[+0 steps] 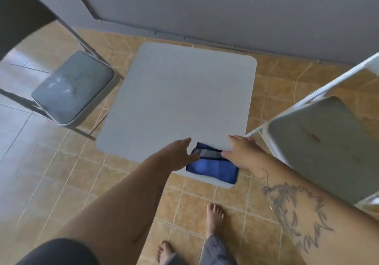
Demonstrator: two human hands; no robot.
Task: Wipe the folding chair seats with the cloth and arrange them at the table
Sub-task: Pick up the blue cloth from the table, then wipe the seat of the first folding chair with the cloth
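Note:
A folded blue and grey cloth (213, 167) lies on the near edge of the square white table (178, 96). My left hand (180, 154) reaches in from the left, fingers spread, its thumb touching the cloth's left side. My right hand (242, 154) is on the cloth's right side, thumb and fingers apart, touching its top edge. A grey padded folding chair (71, 88) with streaks on its seat stands left of the table. A white folding chair (324, 141) stands at the right, close to my right arm.
A dark chair back (20, 16) curves across the upper left corner. A grey wall (225, 8) runs behind the table. The floor is tan tile (61, 178). My bare feet (213, 217) stand just short of the table.

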